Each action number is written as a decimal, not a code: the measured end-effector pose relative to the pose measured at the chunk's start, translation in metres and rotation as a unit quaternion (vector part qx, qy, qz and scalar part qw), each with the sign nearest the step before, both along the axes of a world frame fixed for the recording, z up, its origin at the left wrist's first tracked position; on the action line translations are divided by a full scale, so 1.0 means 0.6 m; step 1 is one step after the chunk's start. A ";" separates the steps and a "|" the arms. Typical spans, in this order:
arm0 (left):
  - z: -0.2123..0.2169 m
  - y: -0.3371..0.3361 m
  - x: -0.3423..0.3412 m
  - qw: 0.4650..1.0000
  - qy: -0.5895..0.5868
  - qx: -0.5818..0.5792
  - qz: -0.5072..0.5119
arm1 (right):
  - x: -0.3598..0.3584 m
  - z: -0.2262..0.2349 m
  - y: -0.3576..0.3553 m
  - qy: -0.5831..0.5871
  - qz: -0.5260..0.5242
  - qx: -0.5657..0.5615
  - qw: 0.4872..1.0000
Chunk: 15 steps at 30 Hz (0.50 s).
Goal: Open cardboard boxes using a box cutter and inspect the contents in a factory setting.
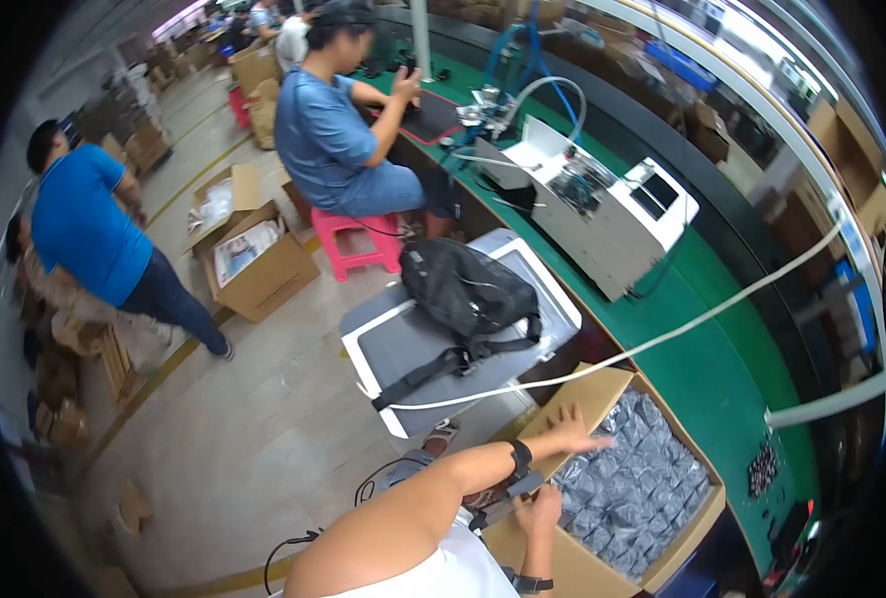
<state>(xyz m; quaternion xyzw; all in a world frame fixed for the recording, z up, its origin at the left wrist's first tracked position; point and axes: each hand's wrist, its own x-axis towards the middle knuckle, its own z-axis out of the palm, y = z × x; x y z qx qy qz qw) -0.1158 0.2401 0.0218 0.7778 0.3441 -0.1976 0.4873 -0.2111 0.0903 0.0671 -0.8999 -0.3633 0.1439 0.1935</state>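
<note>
- The person is reaching the left hand (569,427) out over the open brown cardboard box (602,573), palm down, its fingers (594,439) spread flat and resting on the box's near flap, right at the edge of the contents.
- The right hand (540,515) is sitting at the box's near wall, fingers curled over the cardboard rim; how firmly they are pressing cannot be told from here.
- Inside, the box is holding a tight layer of small grey plastic-wrapped packets (630,468), filling it from wall to wall.
- Judging by the sheen, those wrappers are looking slick and crinkly, each packet light and a little soft, so a pinch on a wrapper corner or a grip around one packet's body is seeming the safest hold.
- The box itself, packed this full, is likely weighing a fair bit; its flaps are thin and will bend, so the lower walls are looking like the better place to grip.
- It is standing on the floor against the long green table (722,339).
- A white cable (662,339) is running just past it, and a black backpack (468,289) is lying on a grey and white machine (403,344) beyond.
</note>
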 end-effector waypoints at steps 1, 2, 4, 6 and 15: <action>0.011 0.006 -0.025 1.000 -0.022 -0.001 -0.003 | -0.009 0.004 0.014 -0.007 0.056 0.006 0.998; 0.000 0.018 -0.041 0.998 -0.024 -0.002 0.052 | -0.019 0.006 0.027 -0.006 0.071 0.011 0.997; -0.025 0.054 -0.073 0.995 -0.072 0.011 0.076 | -0.039 0.003 0.058 -0.004 0.122 0.001 0.993; -0.038 0.066 -0.086 0.990 -0.117 0.013 0.073 | -0.033 0.015 0.062 0.001 0.159 0.002 0.987; -0.059 0.053 -0.075 0.983 -0.159 -0.005 0.091 | -0.052 0.024 0.003 -0.066 0.165 0.014 0.984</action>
